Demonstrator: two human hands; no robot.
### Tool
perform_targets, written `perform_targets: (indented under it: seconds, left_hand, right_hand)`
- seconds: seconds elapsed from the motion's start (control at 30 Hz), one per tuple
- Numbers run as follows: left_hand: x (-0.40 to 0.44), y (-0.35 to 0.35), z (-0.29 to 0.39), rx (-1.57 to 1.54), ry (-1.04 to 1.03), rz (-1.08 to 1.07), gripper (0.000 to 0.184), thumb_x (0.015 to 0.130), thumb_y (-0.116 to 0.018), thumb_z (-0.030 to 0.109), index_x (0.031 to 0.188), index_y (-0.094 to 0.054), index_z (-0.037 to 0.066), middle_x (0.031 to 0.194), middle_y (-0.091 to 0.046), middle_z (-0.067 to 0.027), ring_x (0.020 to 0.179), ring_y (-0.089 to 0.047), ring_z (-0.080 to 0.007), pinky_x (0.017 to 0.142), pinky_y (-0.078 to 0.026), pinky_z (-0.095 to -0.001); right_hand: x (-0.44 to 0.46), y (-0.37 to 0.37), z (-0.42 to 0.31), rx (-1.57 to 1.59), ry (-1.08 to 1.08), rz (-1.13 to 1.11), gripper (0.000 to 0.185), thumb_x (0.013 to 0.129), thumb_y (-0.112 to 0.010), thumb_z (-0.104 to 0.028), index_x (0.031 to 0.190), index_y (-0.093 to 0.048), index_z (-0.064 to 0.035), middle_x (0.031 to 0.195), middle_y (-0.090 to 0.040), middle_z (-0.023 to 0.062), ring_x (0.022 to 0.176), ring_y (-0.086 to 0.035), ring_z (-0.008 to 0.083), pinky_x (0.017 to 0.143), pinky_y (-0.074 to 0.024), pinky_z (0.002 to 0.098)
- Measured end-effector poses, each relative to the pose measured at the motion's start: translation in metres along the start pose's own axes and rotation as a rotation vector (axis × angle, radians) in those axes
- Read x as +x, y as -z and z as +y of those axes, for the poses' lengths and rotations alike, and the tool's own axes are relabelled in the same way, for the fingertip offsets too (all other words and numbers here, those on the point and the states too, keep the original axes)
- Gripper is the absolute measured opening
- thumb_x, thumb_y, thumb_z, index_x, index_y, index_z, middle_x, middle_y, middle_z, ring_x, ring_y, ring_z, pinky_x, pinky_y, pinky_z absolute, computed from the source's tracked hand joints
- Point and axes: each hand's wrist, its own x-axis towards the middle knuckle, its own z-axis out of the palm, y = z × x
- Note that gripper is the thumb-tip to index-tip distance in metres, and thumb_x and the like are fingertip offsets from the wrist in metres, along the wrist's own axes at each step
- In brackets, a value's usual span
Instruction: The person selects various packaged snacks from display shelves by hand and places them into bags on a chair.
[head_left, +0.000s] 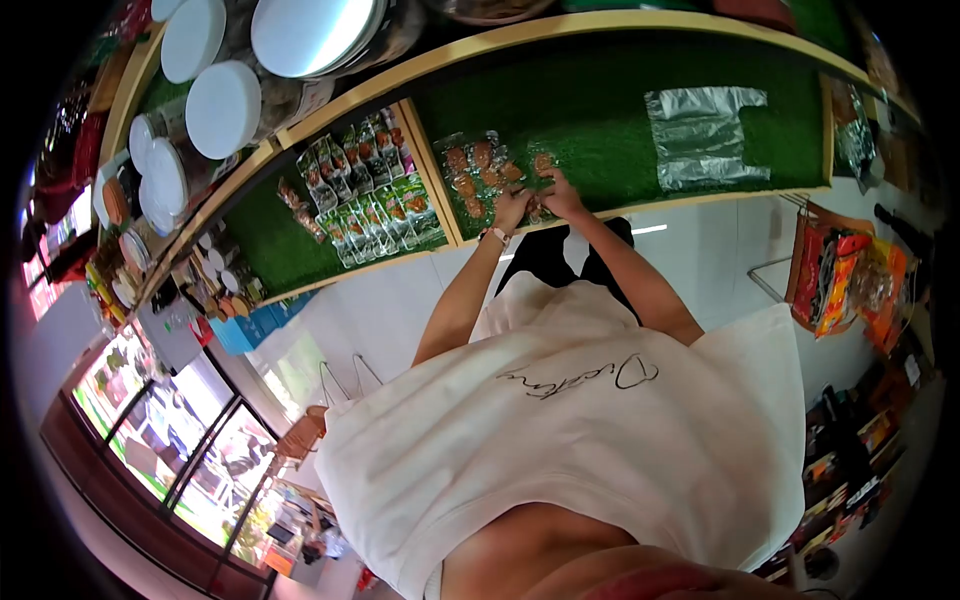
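Observation:
Small clear packets with reddish-brown pieces inside (483, 156) lie in a loose group on the green shelf lining. My left hand (513, 209), with a band at the wrist, is at the right side of this group, its fingers bent together at a packet's edge. My right hand (563, 197) is just beside it, fingers curled down by another clear packet (543, 162). Between the two hands a further packet (537, 210) shows in part. The fingertips are small and partly hidden, so the exact grip is unclear.
A flattened clear plastic bag (708, 138) lies on the green lining (600, 110) to the right. Past a wooden divider (428, 170), rows of packets (375, 215) fill the left section. White-lidded jars (223, 108) stand on the upper shelf. Bagged goods (850, 275) hang at right.

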Motion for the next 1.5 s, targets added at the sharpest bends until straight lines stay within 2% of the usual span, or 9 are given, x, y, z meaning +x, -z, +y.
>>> perform_targets:
  seconds: [0.1,0.2,0.3,0.33,0.47,0.73,0.77,0.9,1.5]
  left_hand:
    - [0.007,0.0,-0.022,0.369,-0.25,0.071,0.056,0.075,-0.064,0.023,0.115,-0.04,-0.009,0.078,-0.061,-0.0135,0.069,-0.059,-0.0186,0.064,-0.046,-0.028]
    - [-0.006,-0.006,-0.01,0.577,-0.168,0.042,0.056,0.074,-0.066,0.027,0.114,-0.043,-0.004,0.081,-0.06,-0.0111,0.074,-0.058,-0.0167,0.065,-0.046,-0.0263]
    - [-0.048,-0.038,0.006,0.399,-0.215,-0.064,0.043,0.08,-0.061,0.023,0.112,-0.047,-0.002,0.082,-0.059,-0.0076,0.07,-0.057,-0.0132,0.061,-0.045,-0.0237]
    - [-0.075,-0.062,0.02,0.121,-0.148,-0.141,0.038,0.083,-0.058,0.024,0.11,-0.048,-0.001,0.082,-0.059,-0.007,0.067,-0.054,-0.0117,0.059,-0.045,-0.0241]
    - [-0.12,-0.123,0.033,0.275,-0.042,-0.349,0.034,0.088,-0.05,0.034,0.103,-0.054,0.004,0.083,-0.058,-0.0011,0.071,-0.051,-0.0064,0.059,-0.038,-0.0198]
    - [-0.156,-0.265,0.036,0.408,-0.352,-0.618,0.025,0.091,-0.046,0.024,0.091,-0.055,0.001,0.074,-0.055,-0.0018,0.064,-0.048,-0.0074,0.059,-0.039,-0.0213]
    - [-0.163,-0.28,0.036,0.433,-0.379,-0.651,0.025,0.091,-0.046,0.024,0.09,-0.055,0.001,0.074,-0.055,-0.0017,0.064,-0.047,-0.0074,0.059,-0.039,-0.0214]
    - [-0.195,-0.335,0.037,0.435,-0.439,-0.796,0.022,0.091,-0.046,0.021,0.09,-0.054,0.001,0.072,-0.052,-0.0011,0.064,-0.047,-0.0083,0.059,-0.038,-0.0218]
    - [-0.266,-0.549,-0.021,0.648,-0.45,-1.246,0.024,0.091,-0.046,0.021,0.082,-0.053,0.0,0.072,-0.053,-0.0025,0.068,-0.047,-0.009,0.063,-0.038,-0.0233]
  right_hand:
    - [-0.005,0.02,0.008,0.096,0.02,-0.048,0.045,0.074,-0.062,0.001,0.113,-0.041,-0.0068,0.081,-0.063,0.0123,0.07,-0.059,0.0153,0.06,-0.0461,0.0287]
    - [-0.033,0.05,-0.009,0.303,0.007,-0.095,0.04,0.076,-0.062,0.002,0.111,-0.045,-0.0063,0.084,-0.062,0.011,0.073,-0.058,0.013,0.062,-0.0465,0.0264]
    - [-0.072,0.092,-0.033,0.416,0.1,-0.089,0.037,0.076,-0.062,0.0,0.11,-0.048,-0.0073,0.088,-0.061,0.0088,0.081,-0.058,0.0125,0.069,-0.0468,0.0249]
    - [-0.086,0.103,-0.038,0.468,0.113,-0.057,0.035,0.077,-0.062,-0.001,0.109,-0.049,-0.0081,0.087,-0.061,0.0078,0.082,-0.058,0.0123,0.071,-0.0466,0.0245]
    - [-0.153,0.151,-0.049,0.596,0.097,0.053,0.032,0.079,-0.059,-0.002,0.109,-0.049,-0.0084,0.091,-0.059,0.0056,0.083,-0.057,0.0118,0.07,-0.0461,0.0238]
    - [-0.265,0.239,-0.014,0.887,0.141,0.321,0.018,0.084,-0.057,-0.018,0.1,-0.053,-0.0105,0.083,-0.054,0.0003,0.071,-0.049,0.0064,0.057,-0.039,0.0204]
    - [-0.281,0.246,-0.012,0.883,0.141,0.343,0.017,0.086,-0.053,-0.029,0.088,-0.052,-0.0124,0.074,-0.049,-0.0031,0.061,-0.043,0.0056,0.053,-0.0338,0.0206]
    - [-0.333,0.265,0.004,0.87,0.178,0.44,0.034,0.088,-0.046,-0.041,0.072,-0.05,-0.0108,0.061,-0.042,-0.0034,0.052,-0.037,0.0072,0.049,-0.0316,0.022]
    - [-0.494,0.38,0.092,0.676,0.402,0.86,0.037,0.092,-0.041,-0.035,0.067,-0.047,-0.0085,0.06,-0.038,-0.0052,0.056,-0.032,0.0062,0.052,-0.027,0.0204]
